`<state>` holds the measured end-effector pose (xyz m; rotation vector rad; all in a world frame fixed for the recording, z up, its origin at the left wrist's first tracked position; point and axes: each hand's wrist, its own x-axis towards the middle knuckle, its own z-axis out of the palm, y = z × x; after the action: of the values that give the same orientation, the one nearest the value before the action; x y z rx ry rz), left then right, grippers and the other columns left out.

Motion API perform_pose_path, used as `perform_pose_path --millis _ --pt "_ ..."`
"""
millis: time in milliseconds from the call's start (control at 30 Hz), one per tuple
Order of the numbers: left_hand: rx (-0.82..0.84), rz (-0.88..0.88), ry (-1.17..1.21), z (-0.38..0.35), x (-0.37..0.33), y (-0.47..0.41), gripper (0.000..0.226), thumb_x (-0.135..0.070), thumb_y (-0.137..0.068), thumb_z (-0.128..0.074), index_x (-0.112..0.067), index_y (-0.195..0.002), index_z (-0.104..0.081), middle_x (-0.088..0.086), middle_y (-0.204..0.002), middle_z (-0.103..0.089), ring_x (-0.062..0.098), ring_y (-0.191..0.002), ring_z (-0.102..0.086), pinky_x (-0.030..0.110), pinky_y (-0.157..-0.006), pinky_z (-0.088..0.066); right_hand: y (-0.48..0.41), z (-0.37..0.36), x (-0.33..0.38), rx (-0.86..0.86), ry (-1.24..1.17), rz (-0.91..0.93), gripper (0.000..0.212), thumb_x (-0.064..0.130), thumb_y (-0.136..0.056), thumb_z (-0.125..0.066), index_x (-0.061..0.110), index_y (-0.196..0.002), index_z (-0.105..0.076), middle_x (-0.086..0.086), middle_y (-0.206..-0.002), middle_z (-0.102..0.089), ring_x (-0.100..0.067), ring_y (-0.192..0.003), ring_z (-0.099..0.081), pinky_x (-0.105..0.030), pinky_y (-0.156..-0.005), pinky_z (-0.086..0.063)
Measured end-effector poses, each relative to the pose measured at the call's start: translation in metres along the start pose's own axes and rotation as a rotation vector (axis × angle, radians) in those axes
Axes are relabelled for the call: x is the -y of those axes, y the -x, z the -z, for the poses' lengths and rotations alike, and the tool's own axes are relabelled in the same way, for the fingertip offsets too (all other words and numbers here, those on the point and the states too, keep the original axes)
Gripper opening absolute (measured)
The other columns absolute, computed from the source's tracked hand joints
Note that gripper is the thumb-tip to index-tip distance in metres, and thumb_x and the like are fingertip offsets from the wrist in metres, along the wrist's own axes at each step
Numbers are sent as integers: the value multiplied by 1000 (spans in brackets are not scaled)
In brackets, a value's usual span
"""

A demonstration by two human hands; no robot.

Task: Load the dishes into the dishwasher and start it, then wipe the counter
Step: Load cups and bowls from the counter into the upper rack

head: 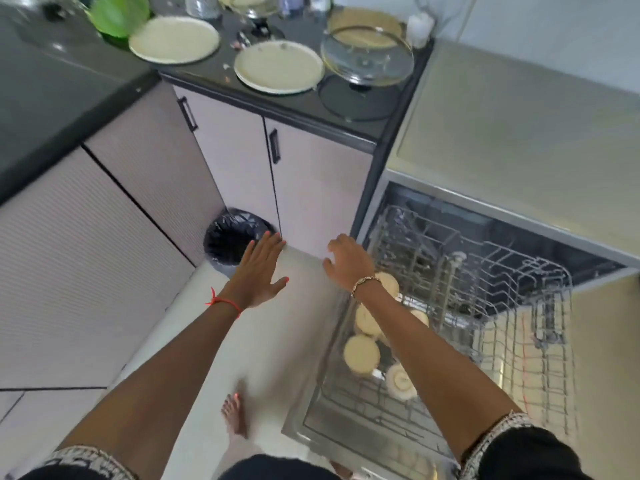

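Both hands are hovering empty between the open dishwasher and the tabletop. The left hand is holding its fingers straight and spread, and the right hand is letting its fingers curl loosely around nothing.

The likeliest trouble is sitting on the tabletop. The near plate is lying close to the front edge and just beside a stemmed glass bowl. A careless lift could be knocking that top-heavy bowl over or dragging the plate off. The pulled-out racks are also jutting beside a bare foot, inviting a stumble.

Two cream plates are waiting in the open, the second farther left, and a third tan dish is showing behind the glass bowl. A second glass bowl is cut off at the top. At least four cream bowls are sitting in the lower rack, and the arm may be hiding more.
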<state>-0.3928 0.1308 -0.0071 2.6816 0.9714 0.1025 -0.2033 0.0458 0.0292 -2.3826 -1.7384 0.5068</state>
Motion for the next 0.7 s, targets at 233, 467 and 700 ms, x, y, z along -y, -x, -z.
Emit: perform_pose_path --millis 233,467,700 --pt "-14 -26 -17 60 105 -31 69 -38 -89 -51 -5 -145 -27 9 -155 -18 26 -146 -4 42 -116 0 -69 14 73 -37 46 -87 35 23 -96 -39 2 -121 -50 -14 -122 -52 -28 -113 -48 -37 -96 -40" --pt "-100 -47 -3 117 183 -74 63 -28 -91 -56 -6 -143 -30 10 -154 -21 25 -146 -4 44 -116 0 -140 48 129 -106 57 -105 34 23 -96 -39 3 -120 -52 -12 -121 -54 -28 -110 -52 -36 -93 -43" --pt "-148 -9 -17 155 247 -136 61 -26 -92 -53 -8 -144 -28 8 -155 -19 24 -146 -2 42 -116 1 -230 79 159 -198 29 -65 28 22 -95 -42 4 -110 -59 -12 -114 -60 -28 -103 -56 -35 -86 -46"
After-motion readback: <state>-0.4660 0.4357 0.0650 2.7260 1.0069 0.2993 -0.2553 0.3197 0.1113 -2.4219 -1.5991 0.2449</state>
